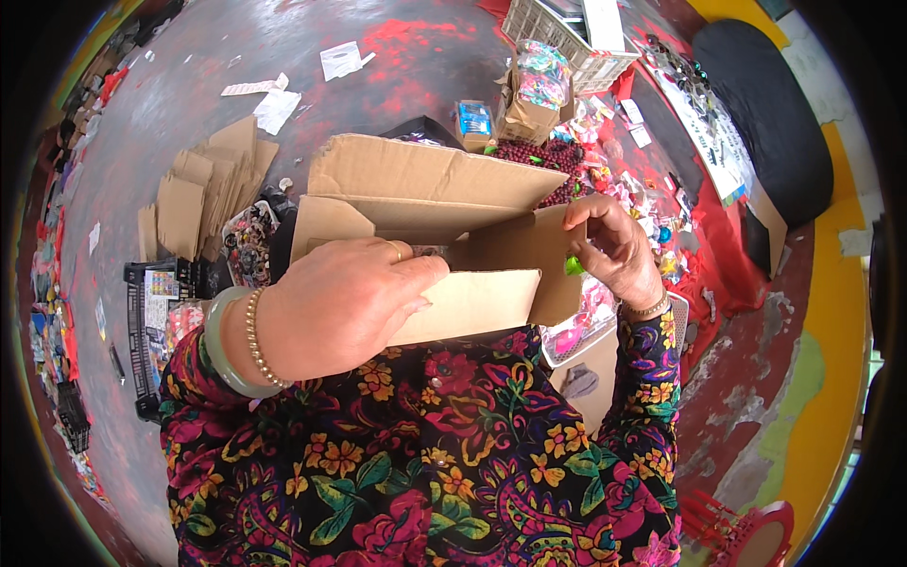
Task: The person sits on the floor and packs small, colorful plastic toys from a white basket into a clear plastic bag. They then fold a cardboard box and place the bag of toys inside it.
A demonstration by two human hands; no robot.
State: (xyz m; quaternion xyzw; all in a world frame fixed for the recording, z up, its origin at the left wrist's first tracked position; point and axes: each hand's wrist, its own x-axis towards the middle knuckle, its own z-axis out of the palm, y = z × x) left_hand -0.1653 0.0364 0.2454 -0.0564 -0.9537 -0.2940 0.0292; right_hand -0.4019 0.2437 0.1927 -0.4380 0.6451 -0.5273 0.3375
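A brown cardboard box (pixel 439 170) is held before my chest, its flaps spread and its top side facing up. My left hand (pixel 340 305) lies across the box's left end and grips its near flap (pixel 475 301). A ring, a pale green bangle and a beaded bracelet are on that hand and wrist. At the other end, my right hand (pixel 613 244) pinches the edge of the right flap (pixel 556 276) between thumb and fingers. The far flap (pixel 432 170) stands up with a crease along it. Most of the box's inside is hidden by my left hand and the flaps.
Folded cardboard pieces (pixel 205 188) stand at the left, above a black plastic crate (pixel 134 333). Dark red beads (pixel 549 152), small packaged goods and a plastic crate (pixel 524 25) lie beyond the box to the right. Paper scraps (pixel 276 110) litter the floor.
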